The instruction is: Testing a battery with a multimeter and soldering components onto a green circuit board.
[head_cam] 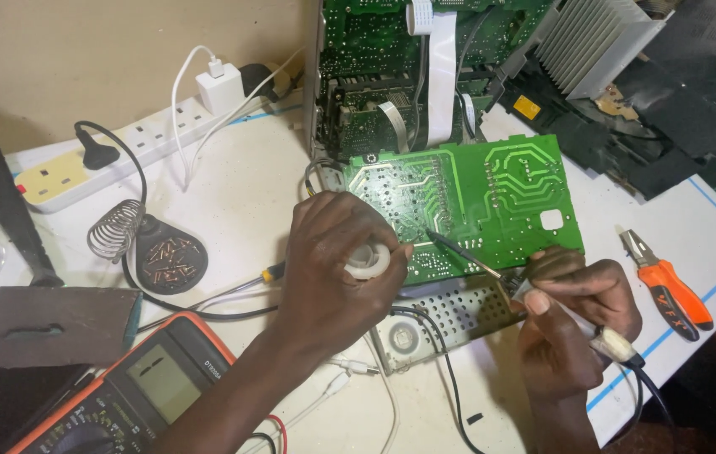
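The left hand [333, 252] rests over the near left corner of a green circuit board [492, 197], its fingers curled round a small white spool [368, 261] that shows between thumb and forefinger; the right hand [572, 315] sits at the near right of the board, fingers clenched on a soldering iron [492, 271], whose dark tip reaches left and far to touch the board's underside near its middle; the iron's pale handle end juts out to the near right of the hand, with a black cord trailing off it.

The circuit board lies flat in the middle of the white desk [249, 176], solder side up, partly over a perforated metal plate [450, 315]; beyond it stands an opened device [392, 76] with more green boards and white ribbon cables, and to the far right a ribbed metal heat sink [597, 42].

To the right of the board, apart from the right hand, lie orange-handled pliers [665, 286]; left of the left hand a screwdriver [236, 290] with a yellow and black grip lies on the desk; farther left is a black soldering stand [156, 248] with a coiled wire holder; behind it a white power strip [123, 147] carries a black plug and a white charger [219, 84]; at the near left an orange-edged multimeter [135, 391] sits under the left forearm, beside a dark brown flat block [55, 324].
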